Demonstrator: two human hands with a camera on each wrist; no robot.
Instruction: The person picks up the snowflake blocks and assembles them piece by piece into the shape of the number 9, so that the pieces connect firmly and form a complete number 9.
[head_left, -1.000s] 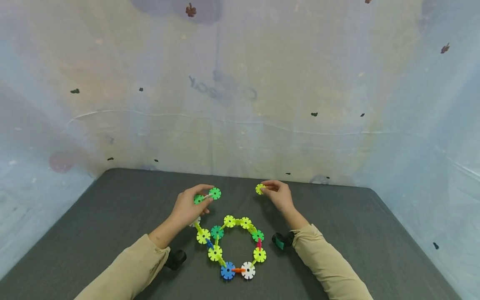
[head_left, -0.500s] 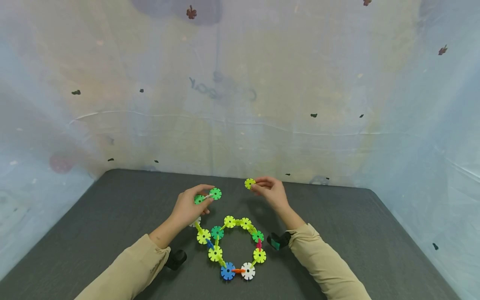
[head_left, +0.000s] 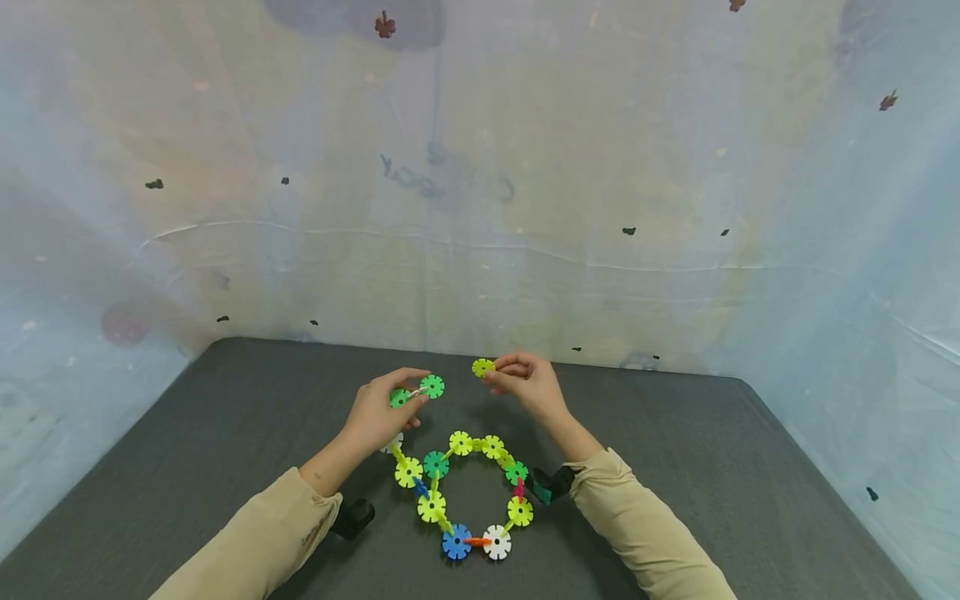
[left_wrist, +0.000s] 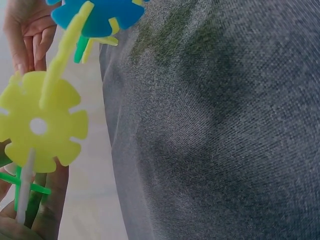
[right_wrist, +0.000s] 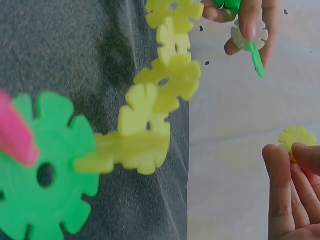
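Observation:
Above the table, my left hand (head_left: 377, 412) grips linked notched plastic discs: a green disc (head_left: 432, 386) sticks out past the fingertips, with a white disc (right_wrist: 243, 36) joined in, seen in the right wrist view. To its right, my right hand (head_left: 536, 388) pinches a single yellow disc (head_left: 482, 367) between thumb and fingers, apart from the green one. Below both lies a ring of linked discs, including a blue disc (head_left: 457, 542). A side branch with a yellow disc (head_left: 408, 472) runs up toward the left hand; whether it joins the held discs is hidden.
The dark grey cloth-covered table (head_left: 652, 433) reaches back to a pale hanging sheet (head_left: 480, 208) with small dark marks. Black wrist cameras hang under the sleeves, the left camera (head_left: 353, 518) and the right camera (head_left: 553, 483) both close to the disc ring.
My right hand has moved left with the yellow disc, closer to the green disc. The left hand and the ring on the table stay about where they were.

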